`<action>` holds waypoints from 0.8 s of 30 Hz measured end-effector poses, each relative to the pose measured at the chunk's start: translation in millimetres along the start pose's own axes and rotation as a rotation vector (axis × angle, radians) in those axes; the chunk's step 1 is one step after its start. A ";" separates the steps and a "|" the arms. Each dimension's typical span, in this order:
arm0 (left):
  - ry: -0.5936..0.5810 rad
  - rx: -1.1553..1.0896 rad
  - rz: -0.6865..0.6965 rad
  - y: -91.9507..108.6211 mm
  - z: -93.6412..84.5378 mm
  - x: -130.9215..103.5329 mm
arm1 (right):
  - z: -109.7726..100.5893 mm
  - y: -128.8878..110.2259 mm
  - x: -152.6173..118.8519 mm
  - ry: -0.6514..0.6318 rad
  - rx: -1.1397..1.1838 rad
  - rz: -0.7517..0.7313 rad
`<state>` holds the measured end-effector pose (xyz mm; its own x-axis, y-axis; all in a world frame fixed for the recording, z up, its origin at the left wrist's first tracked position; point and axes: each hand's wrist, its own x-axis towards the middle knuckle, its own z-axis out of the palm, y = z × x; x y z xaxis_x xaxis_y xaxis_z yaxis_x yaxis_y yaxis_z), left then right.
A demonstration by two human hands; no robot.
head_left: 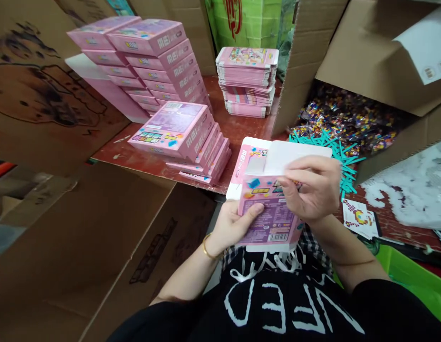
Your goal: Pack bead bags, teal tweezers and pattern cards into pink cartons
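A pink and purple printed carton (263, 218) is held in front of my body, its white inner flap (295, 154) raised at the top. My left hand (238, 221) grips the carton's left side, thumb across the printed face. The fingers of my right hand (311, 187) are closed at the upper right edge, pinching the carton by its flap. Part of the carton's right side is hidden behind that hand. Just beyond my left hand, a short stack of pink boxes (185, 133) sits at the table's edge.
Taller stacks of pink boxes (159, 57) and a pile of flat cartons (247, 80) stand farther back on the red table (227, 130). To the right are teal sticks (343, 161), a big box of bagged colourful pieces (349, 118), picture cards (359, 218) and a green bin (395, 270).
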<state>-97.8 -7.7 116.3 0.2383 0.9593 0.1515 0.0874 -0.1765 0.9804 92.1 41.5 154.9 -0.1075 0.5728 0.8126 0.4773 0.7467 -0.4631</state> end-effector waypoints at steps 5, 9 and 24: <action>-0.009 -0.264 -0.255 -55.2 41.1 -13.3 | -21.2 34.7 -80.9 0.154 -0.177 0.409; 0.053 -0.188 -0.061 -82.1 65.0 5.7 | -26.1 61.2 -140.3 0.002 0.243 0.810; 0.167 -0.139 -0.099 -93.8 102.4 31.6 | -53.9 59.6 -148.4 0.027 0.459 1.076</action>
<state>0.5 16.6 16.3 0.0705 0.9957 0.0609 -0.0339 -0.0586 0.9977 183.5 -17.3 25.8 0.1810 0.9808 -0.0720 -0.0495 -0.0640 -0.9967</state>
